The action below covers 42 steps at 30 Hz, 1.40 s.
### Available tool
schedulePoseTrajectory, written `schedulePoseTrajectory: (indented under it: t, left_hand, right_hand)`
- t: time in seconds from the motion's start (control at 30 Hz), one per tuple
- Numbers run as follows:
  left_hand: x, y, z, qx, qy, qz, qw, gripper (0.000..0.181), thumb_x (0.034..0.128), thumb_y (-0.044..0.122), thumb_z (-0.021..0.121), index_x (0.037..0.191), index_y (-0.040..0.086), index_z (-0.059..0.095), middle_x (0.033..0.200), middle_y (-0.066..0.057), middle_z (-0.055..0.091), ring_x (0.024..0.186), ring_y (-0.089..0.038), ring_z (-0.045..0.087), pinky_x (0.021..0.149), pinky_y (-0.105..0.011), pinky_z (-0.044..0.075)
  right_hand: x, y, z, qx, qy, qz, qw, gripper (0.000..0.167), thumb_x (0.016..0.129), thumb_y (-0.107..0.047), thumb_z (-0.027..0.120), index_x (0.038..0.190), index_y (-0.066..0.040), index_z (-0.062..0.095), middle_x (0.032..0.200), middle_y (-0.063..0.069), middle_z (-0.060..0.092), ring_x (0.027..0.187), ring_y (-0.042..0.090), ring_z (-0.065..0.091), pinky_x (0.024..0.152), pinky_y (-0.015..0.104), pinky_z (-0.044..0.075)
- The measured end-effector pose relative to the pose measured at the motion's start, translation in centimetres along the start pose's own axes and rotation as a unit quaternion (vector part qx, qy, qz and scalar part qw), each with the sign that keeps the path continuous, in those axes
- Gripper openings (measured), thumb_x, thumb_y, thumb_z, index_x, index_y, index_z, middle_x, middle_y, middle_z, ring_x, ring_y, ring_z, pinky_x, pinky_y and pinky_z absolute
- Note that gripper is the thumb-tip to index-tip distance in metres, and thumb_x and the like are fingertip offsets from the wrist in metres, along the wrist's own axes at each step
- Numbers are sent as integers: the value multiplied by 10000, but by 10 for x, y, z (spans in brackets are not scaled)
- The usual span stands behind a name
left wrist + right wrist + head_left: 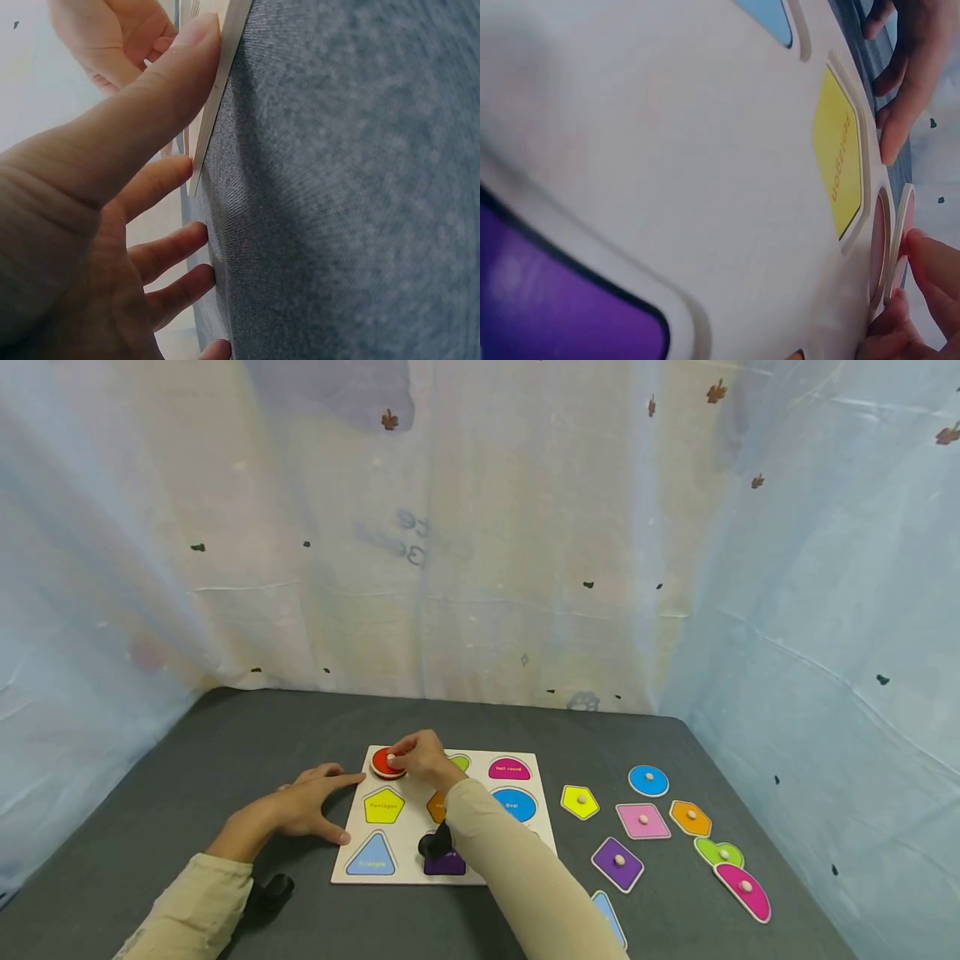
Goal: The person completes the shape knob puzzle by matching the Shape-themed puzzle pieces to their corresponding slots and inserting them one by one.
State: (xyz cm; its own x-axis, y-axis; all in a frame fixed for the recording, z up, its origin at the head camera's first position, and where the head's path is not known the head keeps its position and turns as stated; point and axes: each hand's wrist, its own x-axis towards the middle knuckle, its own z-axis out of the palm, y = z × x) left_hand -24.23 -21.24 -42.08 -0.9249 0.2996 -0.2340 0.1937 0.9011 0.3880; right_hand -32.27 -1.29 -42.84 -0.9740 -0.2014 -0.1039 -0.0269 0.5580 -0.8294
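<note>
A white shape-puzzle board (407, 843) with coloured, labelled recesses lies on the table in the head view. My right hand (425, 757) pinches the knob of a red round puzzle piece (380, 766) over the board's far left corner. In the right wrist view, that red piece (904, 240) is tilted at its round recess (877, 244), slightly apart from it. My left hand (306, 804) rests at the board's left edge with fingers spread. The left wrist view shows the left thumb (169, 71) against that edge. My right forearm covers part of the board's recesses.
Right of the board lie knobbed pieces: a yellow pentagon (577, 805), blue oval (648, 785), pink parallelogram (652, 828), orange hexagon (684, 817), purple rectangle (624, 873), light blue triangle (611, 922), and a magenta half round (756, 903) touching a green piece (708, 852). Pale curtains (510, 610) surround the grey table.
</note>
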Motion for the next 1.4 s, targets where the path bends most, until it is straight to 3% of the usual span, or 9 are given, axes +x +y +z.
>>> schedulePoseTrajectory:
  t: [0.47,0.73,0.9,1.13,1.4]
  left_hand:
    - [4,-2,2,88,-20,-96,9999,1016,682,498,906,1538,207,442,1502,-235,387,1329,-480,379,993,-841,266]
    - [3,0,0,126,-72,-122,9998,1023,691,508,899,1545,201,429,1513,-239,370,1332,-480,366,995,-837,265]
    - [3,0,1,106,-64,-105,9999,1024,692,507,899,1547,198,426,1514,-242,367,1342,-493,355,994,-849,248]
    - [4,0,1,119,-52,-96,9999,1025,688,504,902,1546,202,429,1522,-244,359,1346,-493,351,997,-850,243]
    - [6,-3,2,142,-30,-70,9999,1034,687,504,903,1548,195,423,1522,-255,356,1345,-505,347,993,-858,235]
  right_hand:
    - [-1,0,5,-152,245,199,9994,88,857,-115,810,941,-94,795,1011,37,720,906,150,578,851,271,529]
    - [-2,1,9,-172,272,134,9994,100,841,-75,817,936,-95,792,1113,48,696,1048,198,593,978,343,522]
    - [-2,2,9,-205,247,82,9995,123,828,-56,824,939,-95,789,1137,55,703,1079,210,603,999,349,521]
    - [-2,3,5,-655,335,-34,9973,191,811,-60,842,994,-92,799,1118,60,739,1066,208,634,1011,331,513]
    - [-3,0,6,-458,337,79,9984,195,829,-81,830,1021,-69,794,1094,70,732,1004,199,612,977,327,526]
